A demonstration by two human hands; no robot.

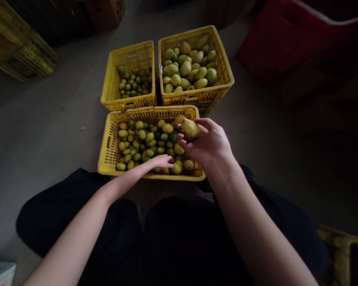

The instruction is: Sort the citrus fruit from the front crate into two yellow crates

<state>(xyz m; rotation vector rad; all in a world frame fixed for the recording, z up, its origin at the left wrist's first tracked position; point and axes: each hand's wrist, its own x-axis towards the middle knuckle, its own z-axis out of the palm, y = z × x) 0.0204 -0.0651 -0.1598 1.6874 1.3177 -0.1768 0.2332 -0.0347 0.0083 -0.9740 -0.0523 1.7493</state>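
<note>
A large yellow-green fruit (190, 130) rests in my right hand (207, 139), which is palm up with the fingers curled around it above the right end of the near yellow crate (150, 177). Inside that crate lie several green and yellow fruits (150, 137) of mixed sizes. My left hand (163, 161) reaches over the crate's front edge, low among the fruits, beside a yellow-green fruit (176, 169). Its fingers are partly bent, and whether they grip anything is unclear.
Behind stand a yellow crate (113, 75) of small green fruits and another crate (225, 59) of larger ones. Stacked yellow crates (26, 59) are at the upper left, a cardboard box (104, 16) at the top, a red container (274, 35) at the right.
</note>
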